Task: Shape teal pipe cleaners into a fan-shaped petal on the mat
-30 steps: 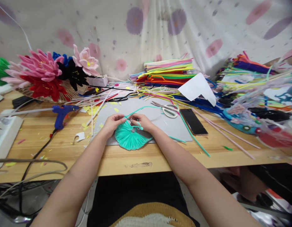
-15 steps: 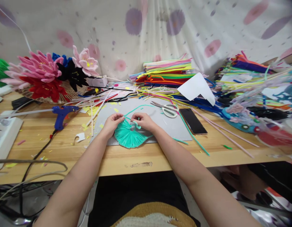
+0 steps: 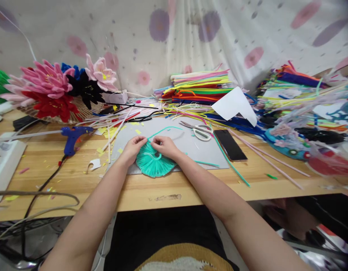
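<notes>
A turquoise fan-shaped piece made of pipe cleaners (image 3: pixel 155 167) lies at the front of the grey mat (image 3: pixel 210 150). At its upper left edge my left hand (image 3: pixel 134 147) pinches it between thumb and fingers. My right hand (image 3: pixel 164 146) is closed close beside the left one, its fingertips on a turquoise pipe cleaner (image 3: pixel 149 155) that curls over the fan. From between the hands a turquoise strand (image 3: pixel 169 127) runs up and right across the mat. Just what lies between the right fingertips is partly hidden.
Scissors (image 3: pixel 200 131) and a phone (image 3: pixel 230 145) lie to the right. A blue glue gun (image 3: pixel 73 137) rests at left, near a power strip (image 3: pixel 6 165). Fuzzy flowers (image 3: pixel 49 86) stand back left. Bundles of pipe cleaners (image 3: pixel 200 86) and white paper (image 3: pixel 234 105) are behind the mat.
My right hand has moved left, closer to my left hand. The curled pipe cleaner now lies in a loop over the fan, and a strand end right of my wrist has shifted left.
</notes>
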{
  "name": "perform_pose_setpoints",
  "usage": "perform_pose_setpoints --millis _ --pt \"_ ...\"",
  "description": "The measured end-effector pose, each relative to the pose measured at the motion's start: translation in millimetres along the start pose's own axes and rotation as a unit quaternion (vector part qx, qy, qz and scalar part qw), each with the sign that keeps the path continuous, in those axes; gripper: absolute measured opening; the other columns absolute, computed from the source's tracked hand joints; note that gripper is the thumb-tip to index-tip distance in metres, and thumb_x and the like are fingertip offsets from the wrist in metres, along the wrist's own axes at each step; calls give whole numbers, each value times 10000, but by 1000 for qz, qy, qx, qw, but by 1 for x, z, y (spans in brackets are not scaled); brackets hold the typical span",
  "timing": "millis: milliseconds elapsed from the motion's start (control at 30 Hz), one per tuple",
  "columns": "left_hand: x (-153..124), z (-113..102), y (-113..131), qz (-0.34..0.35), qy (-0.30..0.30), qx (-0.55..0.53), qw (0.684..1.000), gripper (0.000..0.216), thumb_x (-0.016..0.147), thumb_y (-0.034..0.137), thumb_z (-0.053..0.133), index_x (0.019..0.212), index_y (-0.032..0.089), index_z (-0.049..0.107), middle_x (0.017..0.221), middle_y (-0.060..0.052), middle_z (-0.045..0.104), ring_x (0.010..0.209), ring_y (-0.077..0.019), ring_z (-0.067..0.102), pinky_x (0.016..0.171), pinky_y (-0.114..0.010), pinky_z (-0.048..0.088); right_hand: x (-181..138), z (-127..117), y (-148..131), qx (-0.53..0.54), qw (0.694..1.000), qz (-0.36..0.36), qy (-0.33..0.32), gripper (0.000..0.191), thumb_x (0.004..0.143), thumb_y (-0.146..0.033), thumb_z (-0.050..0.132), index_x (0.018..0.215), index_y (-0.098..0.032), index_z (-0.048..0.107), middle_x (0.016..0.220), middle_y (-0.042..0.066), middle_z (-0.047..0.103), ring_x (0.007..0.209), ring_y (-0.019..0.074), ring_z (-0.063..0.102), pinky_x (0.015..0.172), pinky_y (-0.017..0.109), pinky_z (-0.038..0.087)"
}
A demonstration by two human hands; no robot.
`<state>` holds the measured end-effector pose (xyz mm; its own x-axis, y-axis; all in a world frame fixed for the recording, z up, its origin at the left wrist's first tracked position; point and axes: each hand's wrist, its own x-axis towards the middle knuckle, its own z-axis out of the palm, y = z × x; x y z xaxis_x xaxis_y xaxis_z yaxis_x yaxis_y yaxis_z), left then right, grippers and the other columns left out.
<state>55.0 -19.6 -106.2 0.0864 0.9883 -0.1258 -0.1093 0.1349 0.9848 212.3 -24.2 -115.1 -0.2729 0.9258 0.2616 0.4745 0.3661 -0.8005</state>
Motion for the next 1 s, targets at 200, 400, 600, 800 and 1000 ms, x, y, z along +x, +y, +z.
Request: perform_pose_setpoints --millis 200,400,600,800,1000 --pt "1 2 4 -22 30 -19 999 329 425 335 770 639 143 611 555 43 563 522 -77 466 541 -210 349 1 0 0 7 999 -22 -34 219 780 -324 480 663 -152 548 611 -33 512 596 76 452 575 193 314" --pt "-4 6 11 -52 39 -39 997 269 430 302 739 606 142 613 521 40 573 498 -87 474 520 -221 353 3 0 3 20 998 -28 -52 217 795 -321 494 727 -148 606 659 -21 565 631 85 495 595 195 337" --pt "-2 1 13 -59 15 -48 997 186 445 252 701 537 143 581 488 45 541 471 -75 440 475 -216 317 4 1 4 -15 999 1 -31 167 789 -298 543 793 -176 656 762 1 663 694 104 562 644 210 377" --pt "1 -3 13 -123 -20 -43 991 230 430 242 718 594 145 588 505 38 532 446 -77 430 450 -222 284 3 0 2 -20 999 -24 -8 127 774 -237 555 832 -179 653 772 -5 657 689 94 557 637 202 388" --pt "1 5 2 50 17 26 998 341 536 363 731 773 150 609 659 18 588 618 -104 521 605 -233 387 4 0 4 27 999 4 33 116 769 -242 543 789 -160 623 692 -19 614 639 83 537 609 194 395"
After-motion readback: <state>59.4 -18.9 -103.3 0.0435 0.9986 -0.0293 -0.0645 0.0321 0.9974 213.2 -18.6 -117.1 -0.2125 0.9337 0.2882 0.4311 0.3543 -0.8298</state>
